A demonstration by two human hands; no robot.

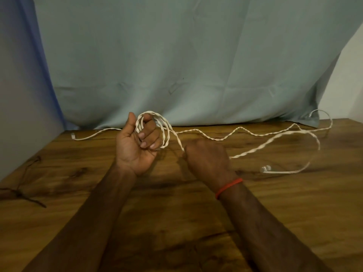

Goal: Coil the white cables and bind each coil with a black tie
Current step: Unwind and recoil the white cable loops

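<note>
Closest to me, two bare forearms reach out over the wooden table (275, 213), the right one with a red band (228, 188) at the wrist. Off at the table's left edge lie the black ties (21, 194), a thin dark bundle partly cut off by the frame, so I cannot count them. Further in, the left hand (137, 142) is turned palm up with its fingers curled round a coil (164, 132) of a few loops held just above the table. Just beside it the right hand (208, 158) is clenched knuckles-up on the white cable (255, 149). The strand enters the fist on one side and leaves on the other, though the fingertips are hidden underneath. This looks like the coiling step, with a good length not yet gathered: the slack trails right across the table and loops back to a plug (265, 169). Next, I'd say, the right hand needs to feed another turn over the left fingers without letting the loops slip, and a tie comes only after that. The cable looks twisted, and I can't tell if it is one or two. A thin tail (88, 136) runs off left. Behind everything hangs a pale cloth (176, 55).
</note>
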